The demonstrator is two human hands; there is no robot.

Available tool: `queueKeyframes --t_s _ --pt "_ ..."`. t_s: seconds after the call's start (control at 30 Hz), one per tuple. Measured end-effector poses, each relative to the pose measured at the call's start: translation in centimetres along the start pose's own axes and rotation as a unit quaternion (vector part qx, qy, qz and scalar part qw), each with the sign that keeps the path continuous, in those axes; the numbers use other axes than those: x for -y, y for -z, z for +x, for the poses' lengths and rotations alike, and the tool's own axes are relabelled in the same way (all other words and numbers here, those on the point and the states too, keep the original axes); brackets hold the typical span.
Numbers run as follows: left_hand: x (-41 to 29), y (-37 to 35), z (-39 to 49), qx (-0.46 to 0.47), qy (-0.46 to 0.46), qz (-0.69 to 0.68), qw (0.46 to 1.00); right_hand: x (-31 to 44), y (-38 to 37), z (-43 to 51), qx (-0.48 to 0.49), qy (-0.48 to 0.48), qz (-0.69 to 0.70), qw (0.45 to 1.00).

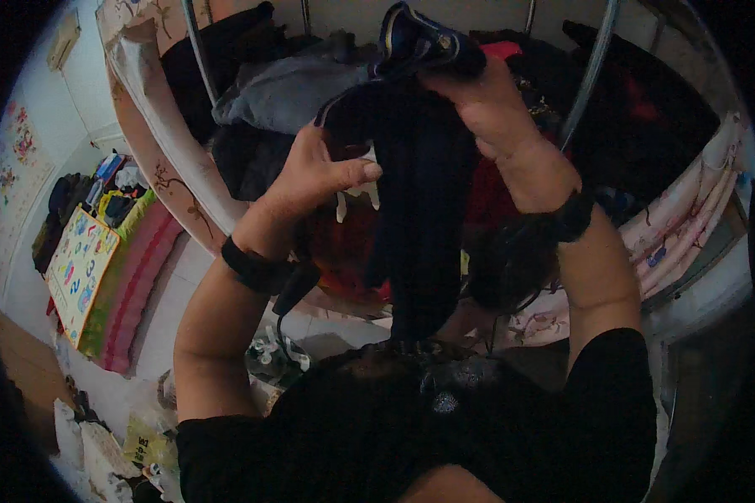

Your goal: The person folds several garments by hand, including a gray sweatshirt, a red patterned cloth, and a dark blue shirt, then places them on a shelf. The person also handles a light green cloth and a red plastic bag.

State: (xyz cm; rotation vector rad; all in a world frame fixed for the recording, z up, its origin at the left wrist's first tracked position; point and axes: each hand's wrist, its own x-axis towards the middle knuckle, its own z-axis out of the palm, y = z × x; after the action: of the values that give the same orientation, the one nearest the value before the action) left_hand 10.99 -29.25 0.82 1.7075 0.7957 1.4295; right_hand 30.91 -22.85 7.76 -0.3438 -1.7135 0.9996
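A dark navy garment with pale piping along its edges hangs in front of my body. My right hand grips its upper part at the far side, where a piped, folded-over end stands up. My left hand holds the garment's left edge, its thumb pointing right and its other fingers partly hidden. Just under that thumb shows a small whitish piece, too dim to identify. Behind the garment lie a grey garment and a dark red cloth.
Dark clothes are heaped on a bed with upright metal poles and flowered fabric along its edge. To the left, a printed children's mat lies on a striped pink and green cover. Bags and papers litter the lower left.
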Motion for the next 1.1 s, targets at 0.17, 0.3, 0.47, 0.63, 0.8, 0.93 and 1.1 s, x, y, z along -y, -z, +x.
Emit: queueKeyframes --t_s 0.17,0.3,0.47,0.63,0.8,0.93,1.1 --pt "4.5 -3.8 -1.6 -0.018 -0.088 0.159 0.983 0.2 1.1 0.0 -0.041 0.032 -0.040 0.998" --pt "9.0 -7.7 -3.8 -0.012 0.001 0.058 0.998 0.4 3.1 -0.2 -0.057 0.018 -0.025 0.998" --pt "10.3 -7.0 -5.0 0.088 0.068 0.043 0.993 1.4 8.0 -0.9 0.117 -0.037 0.209 0.970" --pt "8.9 -8.9 -7.5 0.102 -0.059 0.027 0.993 1.0 11.7 -2.3 0.042 -0.121 0.266 0.955" --pt "8.4 -10.3 -9.2 0.244 -0.187 0.146 0.940 0.4 13.1 -4.2 0.012 -0.155 0.307 0.939" --pt "8.4 -9.8 -8.9 0.208 -0.250 0.199 0.925 0.3 13.5 -5.9 0.000 -0.165 0.306 0.938" --pt "8.6 -8.0 -9.2 -0.020 -0.219 0.284 0.933 0.1 13.9 -7.1 -0.006 -0.164 0.300 0.940"
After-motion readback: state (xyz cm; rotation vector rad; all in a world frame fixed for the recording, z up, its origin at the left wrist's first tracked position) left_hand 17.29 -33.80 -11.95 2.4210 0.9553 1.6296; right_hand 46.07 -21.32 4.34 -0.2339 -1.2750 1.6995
